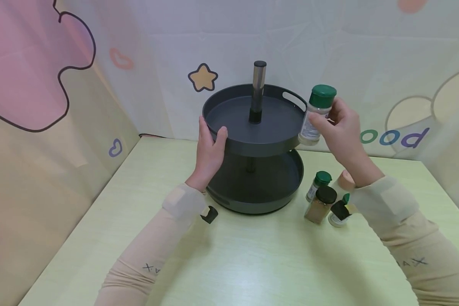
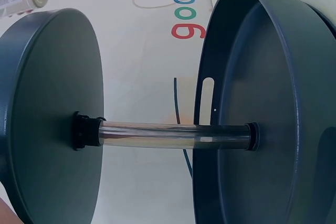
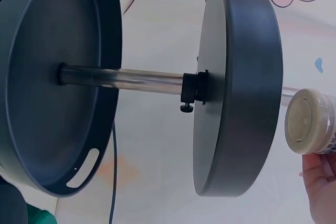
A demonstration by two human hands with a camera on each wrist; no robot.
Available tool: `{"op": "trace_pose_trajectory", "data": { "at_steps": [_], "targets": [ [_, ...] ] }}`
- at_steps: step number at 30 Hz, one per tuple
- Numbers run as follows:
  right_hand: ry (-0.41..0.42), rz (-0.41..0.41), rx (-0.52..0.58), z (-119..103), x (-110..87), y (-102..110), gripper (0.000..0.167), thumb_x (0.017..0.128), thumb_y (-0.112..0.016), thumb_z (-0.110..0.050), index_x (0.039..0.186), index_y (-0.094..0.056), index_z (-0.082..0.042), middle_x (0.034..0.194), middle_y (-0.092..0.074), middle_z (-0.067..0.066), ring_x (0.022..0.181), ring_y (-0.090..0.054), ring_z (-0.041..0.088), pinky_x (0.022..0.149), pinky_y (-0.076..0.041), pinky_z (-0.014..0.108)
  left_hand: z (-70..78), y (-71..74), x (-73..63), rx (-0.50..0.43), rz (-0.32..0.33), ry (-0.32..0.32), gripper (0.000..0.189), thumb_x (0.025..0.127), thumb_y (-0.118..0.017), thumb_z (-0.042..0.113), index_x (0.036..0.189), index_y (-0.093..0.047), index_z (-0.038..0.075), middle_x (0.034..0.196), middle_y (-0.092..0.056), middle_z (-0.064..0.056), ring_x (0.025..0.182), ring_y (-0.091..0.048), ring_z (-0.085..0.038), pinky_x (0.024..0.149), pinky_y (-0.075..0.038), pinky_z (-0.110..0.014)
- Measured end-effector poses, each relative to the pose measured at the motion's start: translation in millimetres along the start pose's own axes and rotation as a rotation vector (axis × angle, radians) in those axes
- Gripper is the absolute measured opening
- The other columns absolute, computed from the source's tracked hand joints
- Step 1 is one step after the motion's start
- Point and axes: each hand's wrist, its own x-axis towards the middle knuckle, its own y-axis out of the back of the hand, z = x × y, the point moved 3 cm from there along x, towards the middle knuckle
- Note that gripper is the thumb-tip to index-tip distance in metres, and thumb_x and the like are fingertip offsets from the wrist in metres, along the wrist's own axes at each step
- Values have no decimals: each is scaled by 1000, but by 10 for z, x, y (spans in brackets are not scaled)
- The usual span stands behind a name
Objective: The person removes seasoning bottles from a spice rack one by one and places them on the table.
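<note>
A black two-tier turntable organizer has an upper tray (image 1: pixel 229 146), a lower tray (image 1: pixel 265 207) and a metal center post (image 1: pixel 259 78). My left hand (image 1: pixel 209 151) rests against the upper tray's left outer wall, thumb and fingers extended. My right hand (image 1: pixel 342 131) pinches a clear spice jar (image 1: pixel 310 129) with a green cap, held upright and raised at the right of the upper tray's rim. The jar's pale round base (image 3: pixel 300 121) faces the right wrist camera. Both trays hold nothing in the head view.
Several seasoning containers stand on the table right of the organizer: a green-capped jar (image 1: pixel 322 178), a black-capped jar of brown powder (image 1: pixel 318 208), a small white-bodied jar (image 1: pixel 337 221) and a pink-capped one (image 1: pixel 346 180). A printed cloth (image 1: pixel 168 85) hangs behind the pale table (image 1: pixel 229 263).
</note>
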Motion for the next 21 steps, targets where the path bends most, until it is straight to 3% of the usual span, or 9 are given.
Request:
{"op": "trace_pose_trajectory", "data": {
  "at_steps": [8, 15, 21],
  "targets": [
    [10, 19, -41, 2, -59, 120, 20, 85, -53, -19, 105, -54, -16, 89, -55, -14, 78, -48, 7, 69, -41, 17, -3, 0, 5, -6, -1, -2, 76, 88, -37, 44, 143, 7, 15, 150, 3, 0, 138, -2, -14, 111, -11, -39],
    [-20, 3, -93, 62, -126, 212, 22, 86, -53, -19, 107, -53, -17, 86, -55, -15, 75, -48, 7, 58, -40, 16, 3, 1, 2, -1, -4, 0, 77, 88, -37, 45, 142, 8, 15, 150, 4, 3, 137, -1, -12, 111, -9, -37],
    [-55, -10, -130, 120, -182, 291, 25, 86, -54, -20, 110, -53, -17, 91, -55, -18, 82, -51, 4, 69, -42, 13, 4, -1, -5, -1, -4, -7, 77, 88, -37, 45, 142, 8, 15, 150, 5, 2, 137, 1, -11, 112, -8, -36]
  ]
}}
